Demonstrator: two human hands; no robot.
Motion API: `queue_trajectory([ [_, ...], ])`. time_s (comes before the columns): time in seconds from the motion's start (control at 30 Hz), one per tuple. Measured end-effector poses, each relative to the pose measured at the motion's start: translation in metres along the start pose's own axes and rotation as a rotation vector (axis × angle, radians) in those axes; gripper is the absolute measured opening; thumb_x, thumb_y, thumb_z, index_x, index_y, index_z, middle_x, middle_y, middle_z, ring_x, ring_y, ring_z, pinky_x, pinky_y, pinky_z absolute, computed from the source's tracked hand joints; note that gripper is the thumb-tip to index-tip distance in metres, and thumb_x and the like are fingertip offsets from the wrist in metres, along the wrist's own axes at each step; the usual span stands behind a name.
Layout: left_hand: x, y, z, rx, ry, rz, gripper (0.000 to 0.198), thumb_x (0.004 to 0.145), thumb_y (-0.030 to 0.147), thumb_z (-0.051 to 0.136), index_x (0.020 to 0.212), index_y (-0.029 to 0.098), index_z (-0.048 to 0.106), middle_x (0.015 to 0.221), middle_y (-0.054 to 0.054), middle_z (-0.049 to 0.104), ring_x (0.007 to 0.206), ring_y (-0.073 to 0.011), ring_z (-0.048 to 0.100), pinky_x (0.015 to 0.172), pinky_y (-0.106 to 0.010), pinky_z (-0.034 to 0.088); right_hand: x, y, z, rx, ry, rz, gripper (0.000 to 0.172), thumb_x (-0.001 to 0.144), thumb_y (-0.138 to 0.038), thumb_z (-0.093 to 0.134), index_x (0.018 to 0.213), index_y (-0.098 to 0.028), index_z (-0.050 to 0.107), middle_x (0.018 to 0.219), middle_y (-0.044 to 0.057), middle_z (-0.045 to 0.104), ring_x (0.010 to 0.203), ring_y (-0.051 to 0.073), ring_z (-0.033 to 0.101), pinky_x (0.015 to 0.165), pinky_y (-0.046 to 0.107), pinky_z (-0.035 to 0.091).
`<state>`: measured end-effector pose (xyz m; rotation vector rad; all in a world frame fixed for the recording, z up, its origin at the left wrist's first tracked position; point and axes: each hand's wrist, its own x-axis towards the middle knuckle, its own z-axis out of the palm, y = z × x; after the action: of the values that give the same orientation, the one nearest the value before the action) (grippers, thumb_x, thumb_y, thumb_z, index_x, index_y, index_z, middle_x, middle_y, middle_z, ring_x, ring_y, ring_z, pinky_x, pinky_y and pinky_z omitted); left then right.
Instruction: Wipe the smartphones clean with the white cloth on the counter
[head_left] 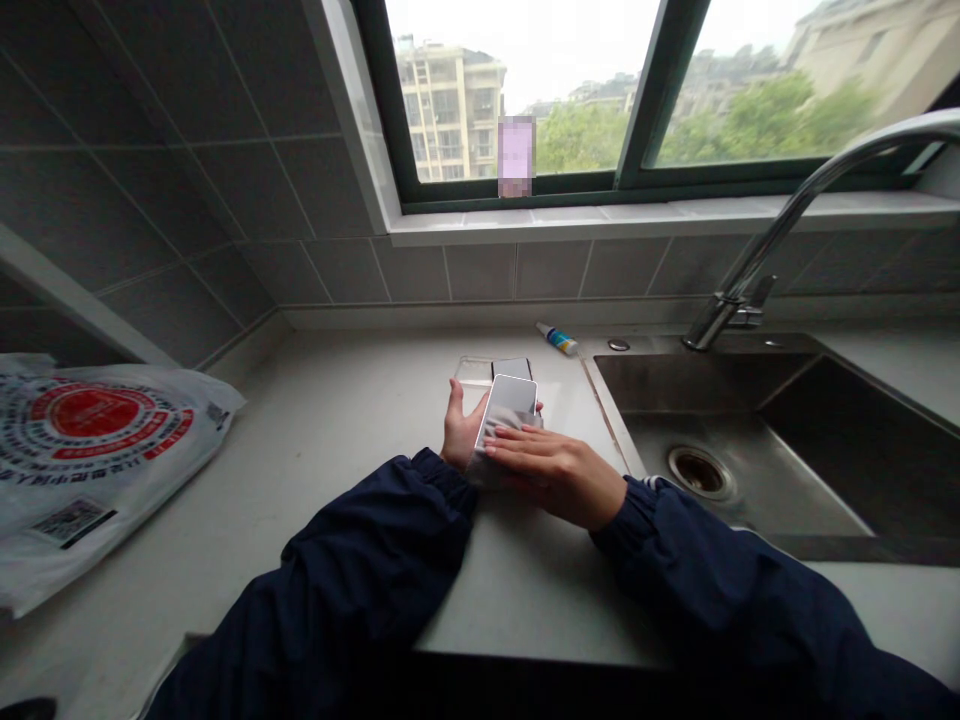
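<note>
My left hand [459, 432] grips a smartphone [511, 400] by its left edge and holds it tilted over the pale countertop [322, 440]. My right hand [551, 472] lies across the phone's lower part, fingers together, pressing a light grey cloth [496, 436] against the screen. Just behind the phone, a clear phone case [472, 370] and a dark flat item [513, 367] lie on the counter. Both arms wear dark navy sleeves.
A steel sink [750, 450] with a drain [697, 470] and a curved tap [795, 210] sits to the right. A small blue-capped tube [556, 339] lies near the wall. A printed white plastic bag [90, 450] lies at the left. Grey tiled walls and a window stand behind.
</note>
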<state>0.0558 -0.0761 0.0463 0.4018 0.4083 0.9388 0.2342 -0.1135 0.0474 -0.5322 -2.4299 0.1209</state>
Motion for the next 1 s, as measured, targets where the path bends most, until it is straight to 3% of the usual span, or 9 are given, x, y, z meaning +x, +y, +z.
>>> queue_trajectory([
  [0.2,-0.002,0.0,0.011,-0.096,-0.007,0.006,0.101,0.091,0.082,0.013,0.153,0.007,0.043,0.126,-0.025,0.067,0.113,-0.0388,0.067,0.108,-0.057,0.043,-0.001,0.003,0.002,-0.055,0.051,0.059,0.036,0.1,-0.022,0.06,0.135,-0.017,0.067,0.137,0.012,0.069,0.129,0.024,0.066,0.113,0.04,0.054],
  [0.4,-0.006,-0.005,0.017,-0.081,0.032,0.069,0.094,0.094,0.08,0.02,0.154,0.012,0.042,0.13,-0.022,0.066,0.119,-0.0369,0.066,0.113,-0.054,0.041,0.003,-0.001,-0.001,-0.123,-0.048,0.152,0.052,0.101,-0.035,0.059,0.145,-0.008,0.058,0.15,0.018,0.057,0.144,0.034,0.049,0.119,0.052,0.046],
  [0.57,-0.004,-0.008,0.011,-0.087,0.031,0.087,0.09,0.095,0.078,0.026,0.157,0.015,0.038,0.134,-0.02,0.065,0.123,-0.0353,0.064,0.114,-0.051,0.041,0.002,-0.003,-0.002,-0.137,-0.096,0.294,0.064,0.102,-0.045,0.055,0.154,-0.01,0.047,0.159,0.02,0.045,0.151,0.039,0.036,0.118,0.062,0.041],
  [0.8,-0.004,-0.011,0.018,-0.127,-0.088,-0.023,0.088,0.098,0.074,0.019,0.16,0.014,0.035,0.138,-0.02,0.064,0.129,-0.0353,0.061,0.117,-0.05,0.037,0.0,0.001,0.001,-0.187,-0.044,0.453,0.072,0.103,-0.053,0.048,0.162,-0.013,0.034,0.167,0.019,0.031,0.156,0.042,0.024,0.118,0.067,0.036],
  [1.0,-0.007,-0.011,0.018,-0.083,-0.12,-0.082,0.089,0.098,0.074,0.017,0.16,0.015,0.036,0.138,-0.019,0.064,0.129,-0.0352,0.061,0.116,-0.049,0.038,0.0,0.003,0.0,-0.222,0.002,0.478,0.072,0.105,-0.053,0.043,0.162,-0.01,0.032,0.168,0.019,0.028,0.157,0.04,0.02,0.121,0.065,0.033],
])
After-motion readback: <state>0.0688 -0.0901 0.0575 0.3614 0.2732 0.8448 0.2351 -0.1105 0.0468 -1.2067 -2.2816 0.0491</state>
